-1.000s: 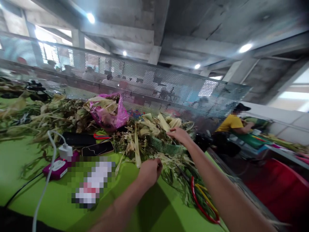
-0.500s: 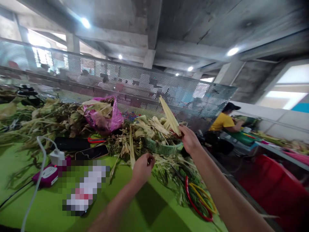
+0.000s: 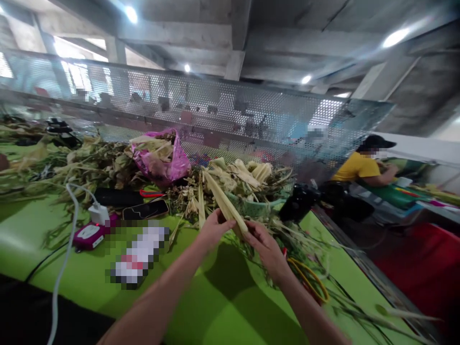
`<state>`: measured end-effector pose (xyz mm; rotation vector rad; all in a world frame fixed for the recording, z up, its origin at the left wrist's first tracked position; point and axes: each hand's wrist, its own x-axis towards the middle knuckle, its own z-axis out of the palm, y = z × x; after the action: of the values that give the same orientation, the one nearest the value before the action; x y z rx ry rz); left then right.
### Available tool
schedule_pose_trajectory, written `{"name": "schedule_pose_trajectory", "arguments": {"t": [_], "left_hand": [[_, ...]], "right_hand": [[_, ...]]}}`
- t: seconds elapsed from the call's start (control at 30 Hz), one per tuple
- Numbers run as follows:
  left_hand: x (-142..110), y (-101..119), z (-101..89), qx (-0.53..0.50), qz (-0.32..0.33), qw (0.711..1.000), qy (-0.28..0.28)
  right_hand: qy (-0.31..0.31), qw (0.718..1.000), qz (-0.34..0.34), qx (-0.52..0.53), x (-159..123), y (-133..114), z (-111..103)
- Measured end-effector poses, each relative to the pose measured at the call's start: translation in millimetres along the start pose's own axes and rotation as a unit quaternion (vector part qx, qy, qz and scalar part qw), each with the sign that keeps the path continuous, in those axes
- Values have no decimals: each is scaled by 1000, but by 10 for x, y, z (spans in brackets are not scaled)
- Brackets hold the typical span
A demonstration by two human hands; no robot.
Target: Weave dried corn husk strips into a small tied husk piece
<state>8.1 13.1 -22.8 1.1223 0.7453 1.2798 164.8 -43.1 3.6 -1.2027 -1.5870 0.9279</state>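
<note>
A long pale corn husk (image 3: 225, 202) is held between both hands above the green tabletop, tilted with its narrow end up and to the left. My left hand (image 3: 215, 228) grips its side near the middle, the thumb lying on the husk. At the lower end, my right hand (image 3: 264, 242) pinches it between thumb and fingers. Just behind stands a green basket (image 3: 251, 207) heaped with dry husks (image 3: 247, 173). Scissors with red and yellow handles (image 3: 309, 278) lie beside my right forearm, partly hidden by it.
A pink plastic bag (image 3: 179, 165) of husks sits at the back, beside a heap of dry leaves (image 3: 97, 163). On the left lie a phone (image 3: 145, 209) and a purple power strip (image 3: 89, 235) with a white cable. A person in yellow (image 3: 355, 167) sits at the right.
My right hand has brought the corn husk down and left, towards my left hand. My left hand has risen slightly and taken hold of it too. The view has shifted right.
</note>
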Motion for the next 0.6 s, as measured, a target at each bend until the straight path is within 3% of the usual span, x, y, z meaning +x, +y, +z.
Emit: {"name": "schedule_pose_trajectory", "arguments": {"t": [0.17,0.3,0.43,0.6], "left_hand": [[-72,16,85,53,-13,998,-20],[-124,39,129,130,-24,991,-32],[-112,34,101,152,-19,987,-56],[-119,59,82,92,-28,994,-44]], "right_hand": [[65,975,-43,-206,-92,98,-42],[105,949,-62,-292,-163,60,-18],[103,952,-57,-283,-169,40,-33],[93,982,-8,-161,-119,103,-101]]}}
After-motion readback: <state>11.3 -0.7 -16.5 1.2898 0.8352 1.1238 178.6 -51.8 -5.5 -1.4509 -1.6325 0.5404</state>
